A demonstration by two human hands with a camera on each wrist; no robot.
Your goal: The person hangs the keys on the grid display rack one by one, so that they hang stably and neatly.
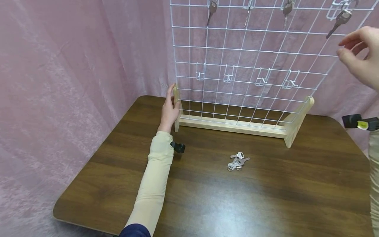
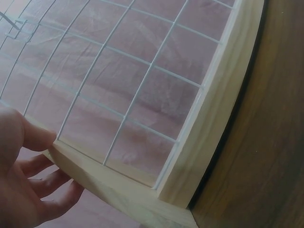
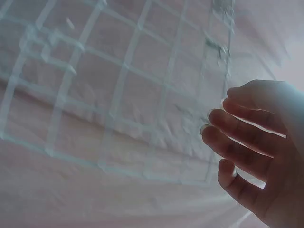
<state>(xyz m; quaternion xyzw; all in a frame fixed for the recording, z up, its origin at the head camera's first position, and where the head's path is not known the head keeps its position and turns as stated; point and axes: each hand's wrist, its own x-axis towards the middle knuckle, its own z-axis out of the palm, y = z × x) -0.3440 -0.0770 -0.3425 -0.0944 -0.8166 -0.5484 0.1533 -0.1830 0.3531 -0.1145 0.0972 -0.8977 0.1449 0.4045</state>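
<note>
A white wire grid rack [image 1: 228, 84] stands on the brown table in a pale wooden stand [image 1: 234, 126]. My left hand [image 1: 170, 112] holds the stand's left upright; in the left wrist view, the thumb and fingers [image 2: 57, 183] lie on opposite sides of the wood. My right hand [image 1: 362, 54] is raised at the right, its fingers loosely bent with nothing between them. Just beyond the fingertips, apart from them, a key [image 1: 341, 19] hangs from a top-row hook. More keys hang along that row, including one key [image 1: 287, 10] beside it.
Below, a row of white hooks [image 1: 228, 77] on the grid carries nothing. A small pile of silver keys [image 1: 237, 162] lies on the table [image 1: 118, 184] in front of the stand. Pink curtains [image 1: 74, 65] hang behind and to the left.
</note>
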